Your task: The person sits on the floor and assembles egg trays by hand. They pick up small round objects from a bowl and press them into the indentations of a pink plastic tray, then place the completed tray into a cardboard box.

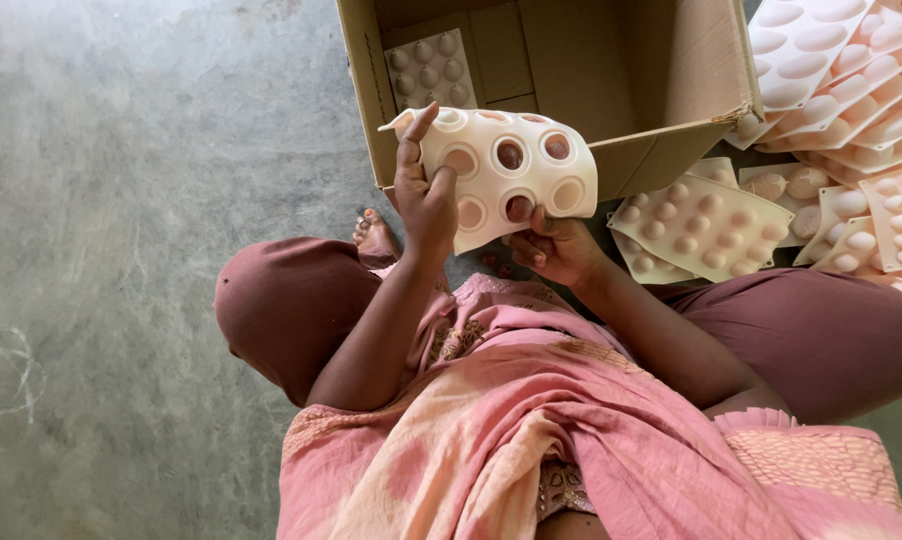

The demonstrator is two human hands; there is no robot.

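Silicone mould [506, 170], cream-coloured with round cavities, is held up in both hands just in front of the open cardboard box [671, 90], bent so its middle bulges. The left hand [423, 195] grips the mould's left edge, thumb over the face and index finger stretched up along the rim; the right hand [556, 250] pinches the lower edge from beneath, fingers curled under it. The mould's long axis runs roughly left to right, tilted slightly down toward the right, with the cavity openings facing the person. Judging by the bend, the step in hand looks like flexing or checking the mould; a further move would call for a firm grip at both edges so the soft sheet does not fold over. Inside the box, against its back wall, stands 1 similar tray [429, 68]. To the right of the box, a heap of moulds [851, 120] lies on the concrete floor [121, 250], and 1 lies bumps-up [701, 225] just below the box's corner.
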